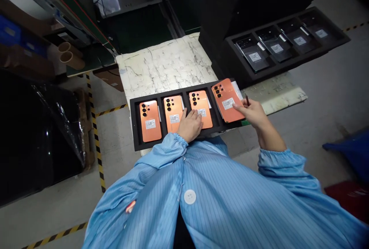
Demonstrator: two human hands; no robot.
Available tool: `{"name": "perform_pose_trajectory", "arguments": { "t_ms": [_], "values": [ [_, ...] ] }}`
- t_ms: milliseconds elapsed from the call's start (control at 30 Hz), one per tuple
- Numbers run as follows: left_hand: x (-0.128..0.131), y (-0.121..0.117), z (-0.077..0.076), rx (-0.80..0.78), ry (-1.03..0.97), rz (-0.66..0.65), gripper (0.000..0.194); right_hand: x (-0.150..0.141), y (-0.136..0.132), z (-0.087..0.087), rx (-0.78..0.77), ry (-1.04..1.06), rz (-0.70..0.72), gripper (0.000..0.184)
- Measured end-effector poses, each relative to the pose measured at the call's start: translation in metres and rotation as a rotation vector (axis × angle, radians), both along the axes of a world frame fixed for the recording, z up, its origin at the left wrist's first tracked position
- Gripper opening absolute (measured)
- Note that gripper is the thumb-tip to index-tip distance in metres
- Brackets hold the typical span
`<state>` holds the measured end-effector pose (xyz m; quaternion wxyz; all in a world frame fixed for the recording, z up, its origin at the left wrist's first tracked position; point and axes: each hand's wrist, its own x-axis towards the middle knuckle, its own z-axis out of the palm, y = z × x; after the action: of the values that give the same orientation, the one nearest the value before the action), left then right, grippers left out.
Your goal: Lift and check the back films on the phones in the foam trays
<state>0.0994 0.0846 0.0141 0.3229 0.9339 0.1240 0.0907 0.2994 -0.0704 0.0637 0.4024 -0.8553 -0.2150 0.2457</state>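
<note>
Lying in a black foam tray [133,122], four orange rectangular phones [150,121] sit under the hands: the flat, open left hand [188,126] rests on the second and third, while the right hand [250,112] pinches the tilted fourth phone [226,101] and a thin dark pen [247,99].

Live now: cracked white bench mat [164,64] | black foam tray [338,37] of dark labelled phones [276,47] | cardboard tubes [70,56] | black plastic sheeting [37,133] | yellow-black floor tape [96,141]
</note>
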Motion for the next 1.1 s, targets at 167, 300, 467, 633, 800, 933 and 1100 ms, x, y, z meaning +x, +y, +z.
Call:
{"name": "perform_pose_trajectory", "arguments": {
  "t_ms": [167, 300, 467, 633, 800, 933, 1100],
  "values": [
    [-0.004, 0.003, 0.041, -1.184, -0.280, 0.131, 0.065, -0.066, 0.030, 0.028, 0.333, 0.402, 0.086, 0.045],
    [-0.017, 0.020, 0.079, -1.882, -0.425, 0.098, 0.060, -0.111, 0.055, 0.040, 0.325, -0.007, 0.423, 0.041],
    [-0.038, 0.045, 0.096, -1.992, -0.591, 0.192, 0.070, -0.128, 0.066, 0.051, 0.394, -0.894, 0.841, 0.044],
    [-0.046, 0.049, 0.098, -2.061, -0.647, 0.325, 0.084, -0.146, 0.079, 0.055, 0.567, -1.203, 1.015, 0.017],
    [-0.048, 0.043, 0.101, -2.063, -0.635, 0.391, 0.085, -0.157, 0.088, 0.053, 0.640, -1.225, 1.059, 0.016],
    [-0.049, 0.043, 0.100, -2.033, -0.666, 0.381, 0.081, -0.161, 0.090, 0.055, 0.683, -1.101, 1.018, 0.015],
    [-0.055, 0.045, 0.102, -2.020, -0.660, 0.430, 0.080, -0.167, 0.093, 0.063, 0.707, -1.138, 1.027, 0.017]
  ]
}}
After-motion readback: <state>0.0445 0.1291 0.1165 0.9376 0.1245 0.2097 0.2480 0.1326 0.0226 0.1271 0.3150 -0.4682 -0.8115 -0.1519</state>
